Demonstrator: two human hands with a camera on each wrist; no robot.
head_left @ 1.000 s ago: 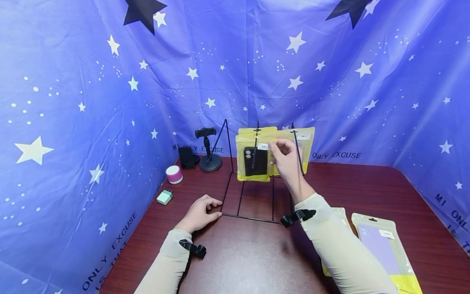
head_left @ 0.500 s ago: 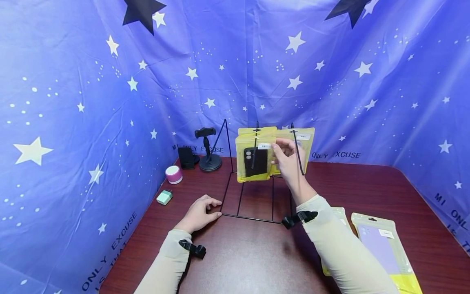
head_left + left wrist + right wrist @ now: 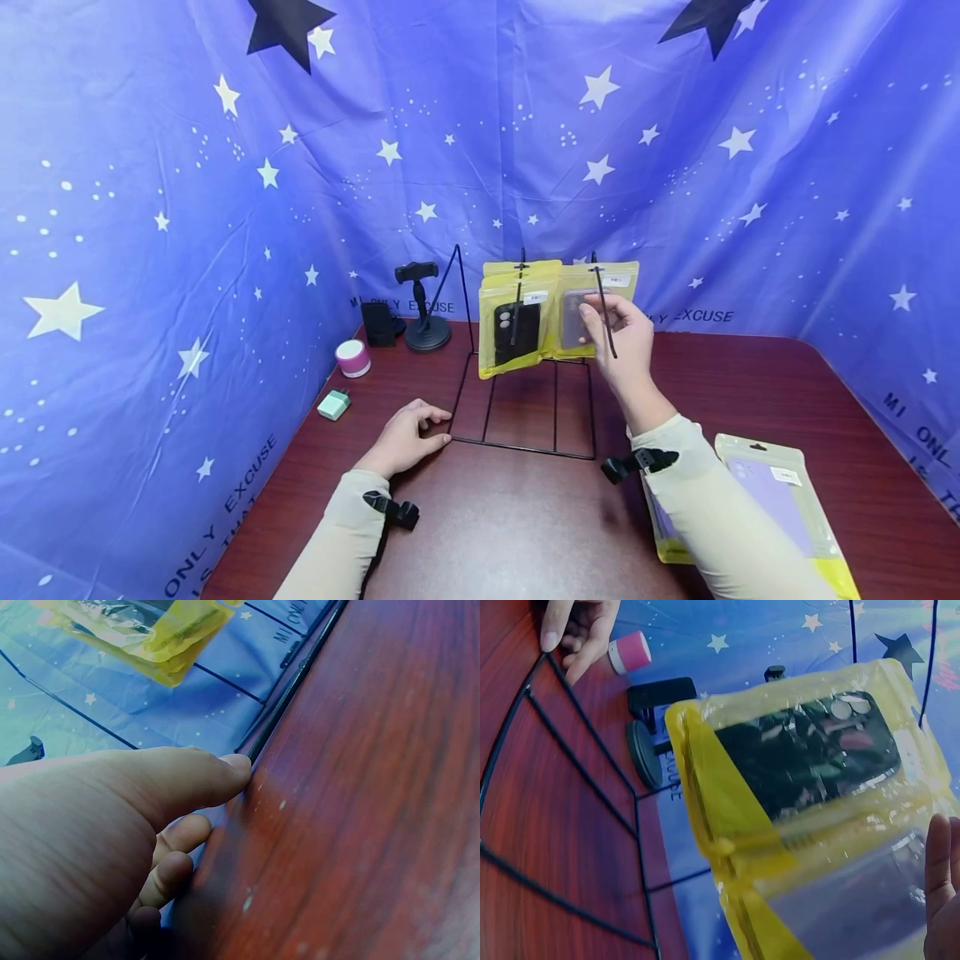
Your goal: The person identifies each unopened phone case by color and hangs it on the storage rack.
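Observation:
My left hand [image 3: 405,437] rests at the front left corner of a black wire display rack [image 3: 517,447], thumb tip [image 3: 238,766] and index finger touching its frame. From the middle hook hang clear-and-yellow pouches; the front one holds a black phone case [image 3: 516,329] and tilts a little. A pouch with a light purple phone case [image 3: 573,317] hangs from the right hook, partly behind my right hand [image 3: 628,337]. My right hand is raised beside that hook with its fingers extended. In the right wrist view, its fingers [image 3: 939,862] overlap the edge of the purple case's pouch.
More pouched phone cases [image 3: 772,500] lie at the right, one partly under my right forearm. To the left are a mint charger plug [image 3: 333,405], a pink-and-white cylinder [image 3: 352,358], a black stand [image 3: 378,323] and a phone holder [image 3: 426,333]. Blue star-printed cloth surrounds the table.
My right hand has left the edge of the black case's pouch and moved right, uncovering the purple case. The front pouch has swung slightly. My left hand stays at the rack corner.

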